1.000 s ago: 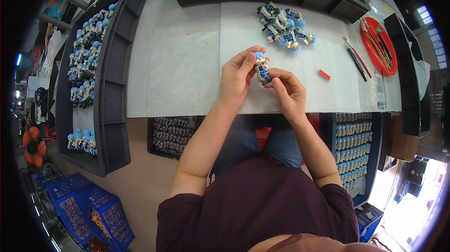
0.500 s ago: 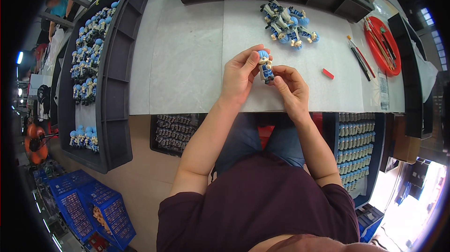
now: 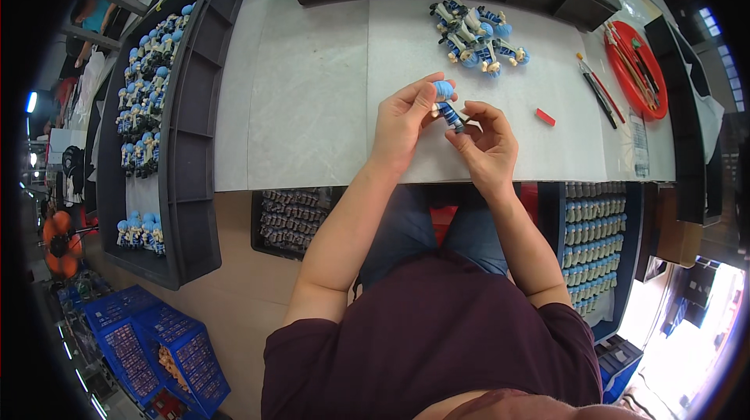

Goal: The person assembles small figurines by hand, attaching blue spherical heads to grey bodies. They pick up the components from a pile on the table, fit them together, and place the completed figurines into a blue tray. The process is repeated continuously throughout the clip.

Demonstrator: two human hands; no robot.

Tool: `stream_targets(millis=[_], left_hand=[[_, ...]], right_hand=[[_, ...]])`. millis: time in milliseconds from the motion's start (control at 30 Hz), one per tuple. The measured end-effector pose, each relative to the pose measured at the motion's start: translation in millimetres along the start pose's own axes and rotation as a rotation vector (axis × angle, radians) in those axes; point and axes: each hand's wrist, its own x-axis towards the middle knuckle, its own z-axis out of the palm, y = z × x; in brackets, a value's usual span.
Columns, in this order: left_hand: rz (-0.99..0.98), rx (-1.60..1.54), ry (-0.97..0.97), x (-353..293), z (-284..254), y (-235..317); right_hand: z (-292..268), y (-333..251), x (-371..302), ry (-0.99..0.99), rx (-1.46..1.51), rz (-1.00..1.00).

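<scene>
- Turned since the earlier frame, the small plastic figurine with blue hair and blue-and-white clothing (image 3: 448,111) now shows mostly hair where its face was visible.
- It is held between the person's 2 hands, above the pale, paper-covered surface (image 3: 305,107), near its front edge.
- Left hand (image 3: 400,127): thumb and fingers pinch the figurine around its head.
- Right hand (image 3: 492,142): the thumb is at the dark feet, with the fingers curled nearby; I cannot tell whether they grip.
- Beyond the hands, a loose heap of similar blue-haired figurines (image 3: 478,35) lies on the surface.
- Right of the hands lies a small red rectangular block (image 3: 545,117).
- Farther right, 2 slim tools, black and red (image 3: 600,96), lie beside a red oval plastic tray (image 3: 656,112) holding several brushes.
- On the left, a dark grey plastic crate (image 3: 191,135) holds more blue-haired figurines in groups.
</scene>
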Motion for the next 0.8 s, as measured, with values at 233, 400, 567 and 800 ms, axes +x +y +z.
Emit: stream_targets(millis=[233,400,567,800], left_hand=[[0.014,0.004,0.022,0,-8,-3],[0.048,-0.13,-0.038,-1,-6,0],[0.034,-0.158,-0.072,0,-6,0],[0.029,-0.179,-0.101,-2,-6,3]], right_hand=[[2,-6,3,0.004,-0.094,-0.048],[3,-12,4,-0.007,-0.023,0.081],[3,-7,4,0.014,-0.006,0.071],[5,-5,2,0.011,-0.031,0.038]])
